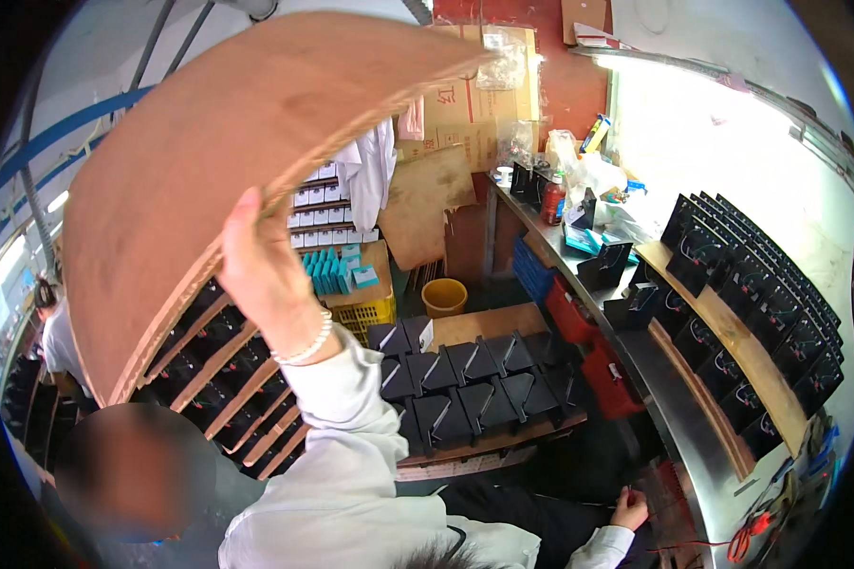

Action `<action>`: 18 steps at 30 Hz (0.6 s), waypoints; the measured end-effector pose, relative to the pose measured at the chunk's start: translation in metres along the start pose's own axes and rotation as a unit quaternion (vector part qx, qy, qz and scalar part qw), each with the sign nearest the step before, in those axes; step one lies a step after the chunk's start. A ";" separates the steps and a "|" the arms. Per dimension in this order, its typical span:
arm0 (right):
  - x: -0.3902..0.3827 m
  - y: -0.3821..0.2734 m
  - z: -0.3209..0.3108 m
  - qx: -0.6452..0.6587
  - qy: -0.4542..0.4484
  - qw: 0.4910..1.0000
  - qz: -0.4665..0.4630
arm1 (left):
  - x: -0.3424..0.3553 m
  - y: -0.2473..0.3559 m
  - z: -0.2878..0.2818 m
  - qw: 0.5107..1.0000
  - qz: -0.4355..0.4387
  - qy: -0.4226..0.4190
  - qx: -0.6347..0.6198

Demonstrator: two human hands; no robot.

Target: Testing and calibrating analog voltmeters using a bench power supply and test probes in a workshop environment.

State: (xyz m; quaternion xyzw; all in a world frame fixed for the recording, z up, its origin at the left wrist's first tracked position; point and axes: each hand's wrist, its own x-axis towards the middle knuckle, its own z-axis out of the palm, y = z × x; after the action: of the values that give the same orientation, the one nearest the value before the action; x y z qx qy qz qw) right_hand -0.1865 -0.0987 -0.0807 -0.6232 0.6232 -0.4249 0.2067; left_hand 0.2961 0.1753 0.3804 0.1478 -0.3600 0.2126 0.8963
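Note:
My left hand [266, 280], raised in a white sleeve with a beaded bracelet, grips the lower edge of a large brown cardboard sheet [247, 114]. The sheet is held up at the upper left and hides much behind it. At the lower right my right hand [629, 509] is low beside the metal workbench, fingers closed; whatever they hold is too small to make out. Below the sheet, black panels [209, 365] stand in rows between cardboard strips. In front, a pallet holds rows of black box-like units [455, 417] with light diagonal strips.
Racked black panels with wires [759, 303] stand on the metal workbench [659, 379] at right. A yellow bucket [444, 297], a yellow crate [365, 316] and red bins [609, 379] are on the floor. Another person [133, 474] is close at lower left.

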 end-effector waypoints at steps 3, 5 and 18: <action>-0.003 -0.015 -0.007 -0.048 -0.033 0.997 -0.053 | 0.045 0.022 -0.046 0.997 0.036 0.016 0.064; -0.001 -0.019 -0.009 -0.059 -0.043 0.995 -0.063 | 0.071 0.034 -0.078 0.994 0.053 0.019 0.099; -0.009 -0.025 -0.021 -0.071 -0.073 0.994 -0.029 | 0.141 0.051 -0.181 0.976 0.070 0.098 0.181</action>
State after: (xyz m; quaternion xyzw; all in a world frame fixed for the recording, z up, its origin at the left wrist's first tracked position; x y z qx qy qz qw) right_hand -0.1870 -0.0804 -0.0517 -0.6839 0.6166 -0.3382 0.1944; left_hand 0.4681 0.3337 0.3596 0.2601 -0.2356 0.3498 0.8686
